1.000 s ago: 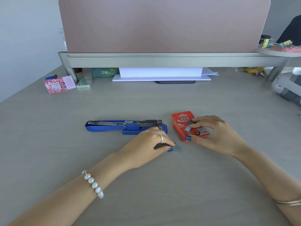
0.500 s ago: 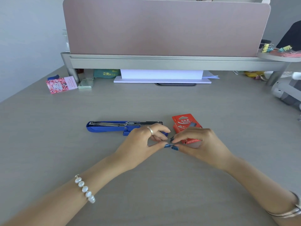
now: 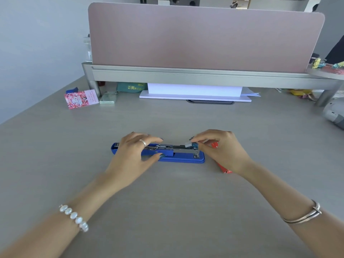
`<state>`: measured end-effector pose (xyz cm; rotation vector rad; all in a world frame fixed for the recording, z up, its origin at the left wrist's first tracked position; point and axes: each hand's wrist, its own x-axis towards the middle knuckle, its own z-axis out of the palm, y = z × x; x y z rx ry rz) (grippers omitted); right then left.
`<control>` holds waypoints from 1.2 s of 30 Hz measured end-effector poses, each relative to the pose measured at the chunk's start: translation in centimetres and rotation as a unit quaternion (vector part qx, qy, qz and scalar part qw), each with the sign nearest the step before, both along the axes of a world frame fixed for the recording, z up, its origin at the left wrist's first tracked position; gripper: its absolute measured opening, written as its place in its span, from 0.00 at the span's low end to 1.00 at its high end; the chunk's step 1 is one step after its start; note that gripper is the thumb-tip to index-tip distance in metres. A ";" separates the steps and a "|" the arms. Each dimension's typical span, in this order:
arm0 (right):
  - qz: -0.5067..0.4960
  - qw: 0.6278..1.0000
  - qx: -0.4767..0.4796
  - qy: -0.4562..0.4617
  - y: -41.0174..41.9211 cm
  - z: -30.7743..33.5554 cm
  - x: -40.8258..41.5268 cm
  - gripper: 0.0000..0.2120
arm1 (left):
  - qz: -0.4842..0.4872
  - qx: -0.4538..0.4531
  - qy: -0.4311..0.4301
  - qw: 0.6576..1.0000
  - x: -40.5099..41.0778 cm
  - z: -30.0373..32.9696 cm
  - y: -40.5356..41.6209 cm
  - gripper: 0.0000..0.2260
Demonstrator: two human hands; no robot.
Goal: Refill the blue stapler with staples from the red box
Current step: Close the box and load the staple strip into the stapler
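The blue stapler (image 3: 183,159) lies flat and opened out on the grey desk, its metal staple channel facing up. My left hand (image 3: 134,154) rests over the stapler's left half, thumb on the near side and fingers on the far side, holding it. My right hand (image 3: 221,150) pinches a small grey strip of staples (image 3: 188,144) between thumb and fingers, just above the right end of the channel. The red box (image 3: 223,168) lies on the desk under my right hand, mostly hidden, with only small red parts showing.
A grey shelf riser (image 3: 186,75) with a pink divider panel (image 3: 202,37) crosses the back of the desk. Under it lie white paper (image 3: 194,91), a pink card (image 3: 81,98), a small clear box (image 3: 108,98) and a green item (image 3: 131,87). A grey device (image 3: 334,113) sits far right.
Both hands have moved from the spot near the red box up to the stapler. My left hand now grips the stapler; my right hand has carried the staple strip over the channel.
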<state>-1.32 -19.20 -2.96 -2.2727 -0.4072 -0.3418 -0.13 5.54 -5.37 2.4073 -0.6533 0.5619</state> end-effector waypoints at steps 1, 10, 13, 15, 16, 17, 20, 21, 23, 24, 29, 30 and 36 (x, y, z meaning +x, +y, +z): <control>-0.011 1.000 0.009 0.000 0.0 -0.2 0.0 0.12 | -0.001 -0.003 0.004 1.000 0.2 0.0 0.1 0.15; -0.019 0.999 0.035 0.001 0.0 -0.8 -0.3 0.12 | -0.012 -0.030 0.042 0.999 1.0 -0.6 0.2 0.11; -0.020 0.999 0.032 -0.005 0.1 -0.7 -0.3 0.13 | -0.012 -0.033 0.048 0.998 1.0 -0.7 0.2 0.10; -0.027 0.999 0.024 0.002 0.0 -0.7 -0.3 0.14 | -0.009 -0.037 0.051 0.998 1.0 -0.7 0.2 0.09; -0.029 0.999 0.024 0.005 0.0 -0.7 -0.3 0.13 | -0.009 -0.037 0.051 0.998 0.9 -0.7 0.1 0.09; -0.029 0.999 0.025 0.006 -0.1 -0.8 -0.2 0.13 | -0.009 -0.037 0.049 0.998 0.9 -0.7 0.1 0.09; -0.031 0.999 0.032 0.003 0.0 -0.8 -0.4 0.12 | -0.006 -0.026 0.043 0.999 0.8 -0.7 0.1 0.10; -0.033 0.999 0.037 0.006 -0.1 -0.7 -0.4 0.13 | -0.006 -0.027 0.043 0.999 0.8 -0.6 0.1 0.11; -0.033 0.998 0.044 0.011 -0.2 -0.7 -0.4 0.13 | -0.007 -0.028 0.044 0.999 0.8 -0.6 0.1 0.11; -0.031 0.999 0.042 0.010 -0.2 -0.7 -0.4 0.14 | -0.007 -0.026 0.042 0.999 0.8 -0.6 0.1 0.11; -0.028 0.999 0.029 0.000 -0.1 -0.9 -0.3 0.13 | -0.007 -0.024 0.030 0.999 0.8 -0.7 0.1 0.11; -0.026 0.999 0.026 -0.001 0.0 -0.9 -0.4 0.13 | -0.006 -0.025 0.029 0.999 0.8 -0.8 0.1 0.11; -0.001 1.000 -0.010 0.009 -0.2 -1.1 -0.3 0.11 | -0.017 -0.023 0.028 0.999 1.1 -1.0 0.3 0.10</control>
